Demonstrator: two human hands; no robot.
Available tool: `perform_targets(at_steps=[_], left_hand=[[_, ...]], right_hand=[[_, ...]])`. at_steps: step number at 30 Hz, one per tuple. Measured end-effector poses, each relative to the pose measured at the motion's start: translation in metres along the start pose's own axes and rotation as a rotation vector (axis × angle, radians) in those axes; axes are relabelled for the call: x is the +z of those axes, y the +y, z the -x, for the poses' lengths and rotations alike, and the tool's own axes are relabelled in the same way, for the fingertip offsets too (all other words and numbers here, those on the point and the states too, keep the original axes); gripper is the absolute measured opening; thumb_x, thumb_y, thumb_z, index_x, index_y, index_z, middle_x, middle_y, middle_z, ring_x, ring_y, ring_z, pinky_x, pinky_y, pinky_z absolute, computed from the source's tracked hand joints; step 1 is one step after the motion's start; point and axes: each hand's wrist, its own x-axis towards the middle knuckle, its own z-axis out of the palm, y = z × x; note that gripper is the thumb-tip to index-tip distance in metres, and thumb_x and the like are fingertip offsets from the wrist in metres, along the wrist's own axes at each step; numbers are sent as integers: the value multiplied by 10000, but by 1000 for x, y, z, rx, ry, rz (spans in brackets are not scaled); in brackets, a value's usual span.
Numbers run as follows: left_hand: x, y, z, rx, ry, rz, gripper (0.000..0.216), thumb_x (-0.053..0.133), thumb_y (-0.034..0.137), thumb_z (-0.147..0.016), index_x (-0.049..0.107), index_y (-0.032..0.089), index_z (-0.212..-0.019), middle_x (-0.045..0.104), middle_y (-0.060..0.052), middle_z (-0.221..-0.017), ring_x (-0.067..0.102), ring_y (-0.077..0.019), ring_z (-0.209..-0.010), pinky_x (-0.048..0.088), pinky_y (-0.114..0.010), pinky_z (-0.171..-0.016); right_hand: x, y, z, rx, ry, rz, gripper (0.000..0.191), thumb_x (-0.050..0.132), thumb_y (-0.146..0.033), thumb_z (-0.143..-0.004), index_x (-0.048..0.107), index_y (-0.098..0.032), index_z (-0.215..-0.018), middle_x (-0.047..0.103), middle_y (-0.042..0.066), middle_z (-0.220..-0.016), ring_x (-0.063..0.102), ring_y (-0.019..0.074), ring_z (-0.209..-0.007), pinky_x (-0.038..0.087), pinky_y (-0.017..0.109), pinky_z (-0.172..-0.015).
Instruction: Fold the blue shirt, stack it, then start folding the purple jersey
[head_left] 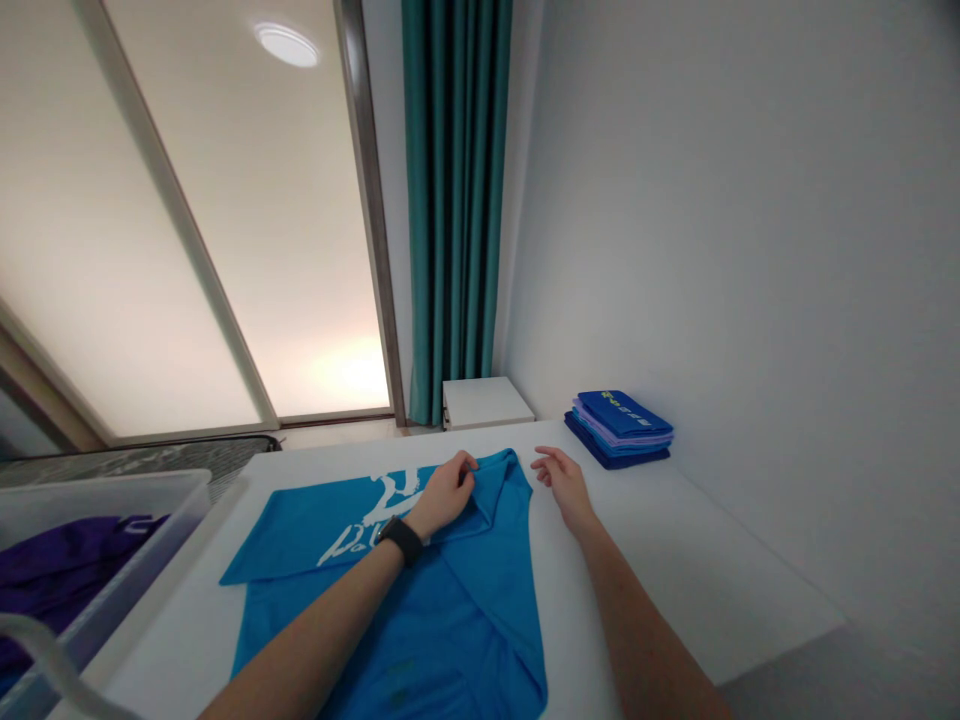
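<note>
A blue T-shirt (480, 590) with white lettering lies partly folded on the white table (600, 580). Its far part is turned over, and the upper right corner is bunched in loose folds. My left hand (447, 494), with a black watch (402, 541) on the wrist, rests on that folded part near the lettering. Its fingers are curled and pinch the cloth. Just off the shirt's right edge, my right hand (564, 484) hovers with fingers apart, holding nothing.
Several folded garments (619, 430) in blue and lilac are stacked at the back right by the wall. To the left stands a translucent bin (169, 520) with purple clothing (67, 570). A white cabinet (486, 400) and a green curtain (457, 220) are beyond the table.
</note>
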Motion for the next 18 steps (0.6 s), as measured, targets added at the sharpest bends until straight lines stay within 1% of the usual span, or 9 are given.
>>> perform_targets(at_steps=[2, 5, 8, 11, 13, 15, 18], left_hand=[[1, -8, 4, -36, 12, 48, 154, 427, 167, -846, 536, 197, -950, 564, 17, -713, 549, -163, -664, 409, -277, -649], [4, -11, 10, -34, 28, 92, 147, 430, 199, -866, 545, 195, -957, 564, 16, -722, 547, -160, -669, 417, -272, -651], [5, -9, 12, 5, 26, 114, 162, 439, 228, -889, 555, 193, -996, 605, -7, -800, 578, -168, -743, 442, -282, -709], [4, -8, 14, 31, -12, 125, 229, 434, 292, -927, 551, 192, -1096, 630, -24, -868, 597, -177, -795, 454, -294, -762], [2, -7, 15, 37, -48, 134, 299, 401, 338, -956, 526, 197, -1189, 647, -33, -907, 609, -186, -830, 458, -306, -797], [1, -6, 17, 56, -71, 98, 345, 372, 348, -972, 510, 204, -1253, 664, -56, -998, 611, -203, -921, 448, -335, -868], [-1, 1, 21, 160, -112, -81, 394, 338, 335, -986, 508, 218, -1321, 655, -80, -1153, 572, -229, -1068, 394, -395, -971]], right_hand=[[2, -2, 2, -37, -33, 68, 367, 501, -373, -726, 648, -161, -988, 695, 42, -738, 496, 139, -578, 362, 256, -531], [7, -3, 5, -59, -108, 147, 374, 468, -373, -757, 634, -173, -1027, 705, 34, -766, 506, 149, -594, 401, 272, -580], [13, 0, 7, -69, -197, 215, 387, 453, -375, -776, 626, -198, -1074, 713, 23, -807, 538, 165, -630, 441, 294, -645], [18, 3, 5, -26, -204, 255, 384, 471, -344, -782, 623, -219, -1111, 710, 15, -840, 568, 176, -669, 460, 304, -684], [20, 4, 1, 30, -174, 257, 369, 468, -317, -787, 623, -213, -1105, 694, 11, -811, 568, 171, -648, 460, 299, -665], [21, 2, -5, 82, -161, 260, 341, 464, -292, -785, 628, -197, -1069, 673, 6, -754, 554, 158, -593, 452, 288, -619], [24, -2, -17, 147, -182, 271, 269, 504, -273, -770, 641, -183, -983, 637, -10, -660, 525, 135, -514, 424, 267, -545]])
